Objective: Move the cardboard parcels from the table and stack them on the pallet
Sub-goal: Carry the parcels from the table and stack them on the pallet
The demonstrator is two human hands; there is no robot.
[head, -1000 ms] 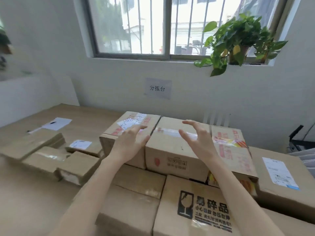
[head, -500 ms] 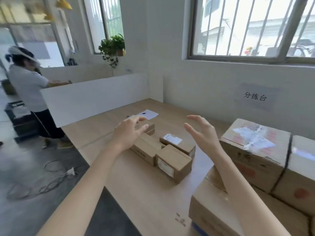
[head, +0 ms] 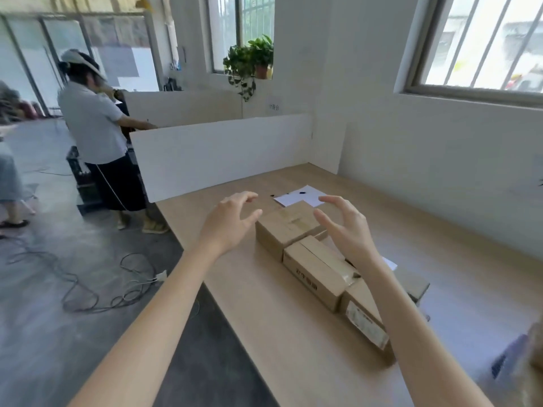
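Note:
Three small cardboard parcels lie in a row on the wooden table (head: 264, 312): a far one (head: 286, 227), a middle one (head: 316, 268) and a near one with a label (head: 365, 315). My left hand (head: 230, 220) hovers just left of the far parcel, fingers spread and loosely bent, holding nothing. Above the far and middle parcels hangs my right hand (head: 345, 227), also spread and empty. Neither hand touches a parcel. No pallet is in view.
A white sheet of paper (head: 301, 195) lies beyond the parcels. A white partition (head: 223, 154) stands at the table's far end. A person (head: 97, 136) stands left of it. Cables (head: 97, 286) trail on the grey floor beside the table. A blurred larger box (head: 526, 365) shows at the right edge.
My view has swung left from the big stacked boxes to the small parcels. Both empty hands have come nearer to the small parcels and now flank the far one.

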